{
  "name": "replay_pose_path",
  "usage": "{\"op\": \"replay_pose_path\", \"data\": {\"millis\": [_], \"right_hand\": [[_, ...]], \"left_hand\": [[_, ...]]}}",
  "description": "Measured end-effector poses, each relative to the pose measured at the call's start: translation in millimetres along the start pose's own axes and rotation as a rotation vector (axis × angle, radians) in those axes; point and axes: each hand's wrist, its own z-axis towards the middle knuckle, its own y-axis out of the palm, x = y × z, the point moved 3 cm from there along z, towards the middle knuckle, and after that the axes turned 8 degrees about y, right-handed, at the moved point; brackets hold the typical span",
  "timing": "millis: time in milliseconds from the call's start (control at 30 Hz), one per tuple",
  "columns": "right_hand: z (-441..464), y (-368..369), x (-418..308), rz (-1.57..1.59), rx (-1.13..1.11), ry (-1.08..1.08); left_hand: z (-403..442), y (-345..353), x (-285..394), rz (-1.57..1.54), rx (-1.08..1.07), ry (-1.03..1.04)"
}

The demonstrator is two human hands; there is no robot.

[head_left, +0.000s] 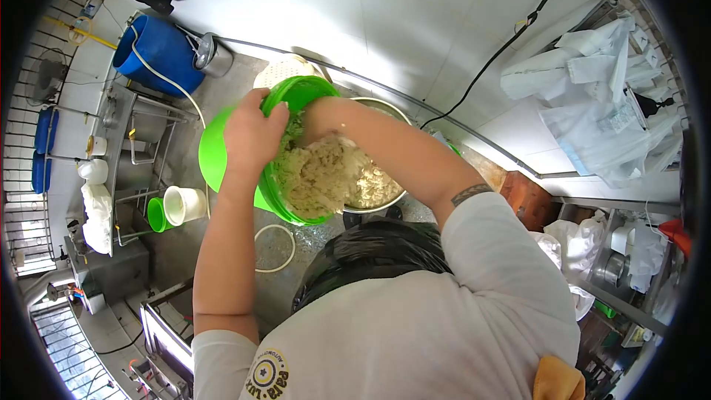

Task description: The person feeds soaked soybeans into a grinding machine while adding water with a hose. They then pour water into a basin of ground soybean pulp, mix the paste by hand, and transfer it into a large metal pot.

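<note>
A bright green tub (215, 150) is tilted on its side in front of me, its opening toward the right. My left hand (253, 130) grips its upper rim with the fingers wrapped round it. Pale, lumpy wet food mass (322, 174) lies in the tub and spills over its edge. Under and right of that edge stands a round metal bowl (398, 115) with more of the pale mass in it. My right hand (315, 120) reaches inside the tub at the mass; its fingers are hidden.
A blue barrel (157, 55) and a metal pot (215, 58) stand at the upper left. White and green buckets (184, 206) are on the floor at left, near a hose loop (275, 270). A reddish-brown crate (526, 201) sits at right, beside shelves with bags.
</note>
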Motion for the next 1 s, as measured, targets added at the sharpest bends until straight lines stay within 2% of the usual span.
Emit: {"op": "replay_pose_path", "data": {"millis": [167, 233, 267, 333, 367, 433, 467, 533, 567, 667, 733, 833, 900, 933, 967, 1000], "right_hand": [[-24, 13, 56, 0.009, -0.098, 0.078], [-47, 18, 66, 0.177, 0.132, -0.050], [-44, 29, 70, 0.175, 0.132, -0.046], [-38, 50, 76, 0.208, 0.443, -0.153], [-39, 55, 66, 0.208, 0.441, -0.149], [-30, 66, 28, -0.071, 0.527, -0.168], [-28, 61, 7, -0.071, 0.529, -0.165], [-27, 60, -25, -0.342, -0.042, -0.006], [-25, 60, -33, -0.407, -0.162, 0.008], [-16, 63, -35, -0.496, -0.307, 0.020], [-17, 61, -26, -0.487, -0.339, 0.012], [-33, 51, 7, -0.359, -0.275, -0.027], [-38, 51, 44, -0.227, -0.119, -0.127], [-43, 52, 61, -0.088, 0.041, -0.229], [-48, 64, 77, -0.094, 0.037, -0.234], [-53, 75, 92, -0.062, 0.150, -0.112]], "left_hand": [[1, -5, -22, 0.022, 0.040, -0.139], [-2, -6, -24, 0.038, 0.049, -0.135], [-2, -7, -24, 0.061, 0.067, -0.132], [-6, -7, -20, 0.056, 0.071, -0.130], [-9, -7, -17, 0.054, 0.071, -0.128], [-13, -4, -8, 0.064, 0.070, -0.119], [-13, -3, -3, 0.078, 0.079, -0.111], [-12, 3, 7, 0.074, 0.081, -0.089], [-13, 5, 11, 0.071, 0.082, -0.069], [-10, 6, 12, 0.091, 0.109, -0.056], [-7, 5, 7, 0.085, 0.094, -0.083], [-4, 0, -11, 0.092, 0.078, -0.148], [-5, -5, -27, 0.106, 0.085, -0.187], [-7, -8, -36, 0.107, 0.093, -0.210], [-9, -10, -44, 0.110, 0.101, -0.233], [-11, -12, -50, 0.110, 0.108, -0.241]]}}
